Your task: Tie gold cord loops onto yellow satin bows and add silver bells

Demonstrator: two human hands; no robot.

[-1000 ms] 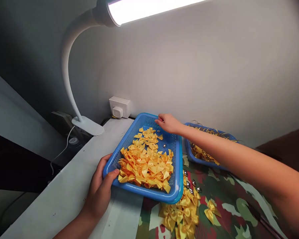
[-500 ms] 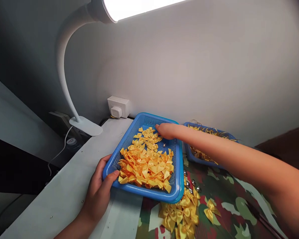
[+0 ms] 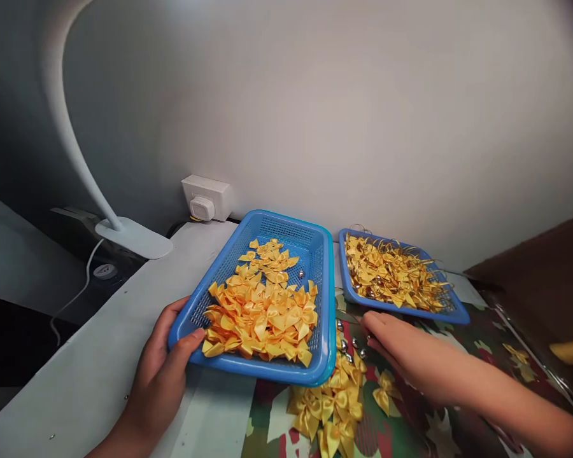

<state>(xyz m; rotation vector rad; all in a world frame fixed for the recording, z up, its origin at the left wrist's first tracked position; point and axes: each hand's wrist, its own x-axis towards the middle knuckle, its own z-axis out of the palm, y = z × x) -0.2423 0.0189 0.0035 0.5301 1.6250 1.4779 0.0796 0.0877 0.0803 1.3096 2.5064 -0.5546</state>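
Note:
My left hand [image 3: 160,369] grips the near left corner of a blue basket [image 3: 329,254], thumb over the rim. Yellow satin bows [image 3: 262,315] fill its near part, and a small silver bell [image 3: 301,274] lies in it. Over the camouflage cloth, my right hand [image 3: 401,350] is closed, its fingertips together near several silver bells [image 3: 354,342]; a thin wire shows by the fingertips, and what else they hold is hidden. More bows [image 3: 334,407] lie beside the basket, with one bow [image 3: 386,393] apart from the pile.
A second blue basket [image 3: 458,313] at the back right holds bows with bells and gold wires. The white lamp base [image 3: 134,237] stands at the left. A socket box [image 3: 210,194] is on the wall. The camouflage cloth [image 3: 372,436] covers the table's right part.
My right hand has left the inside of the basket and moved right and nearer, over the cloth. The view has shifted, showing the second basket fully. My left hand keeps its grip.

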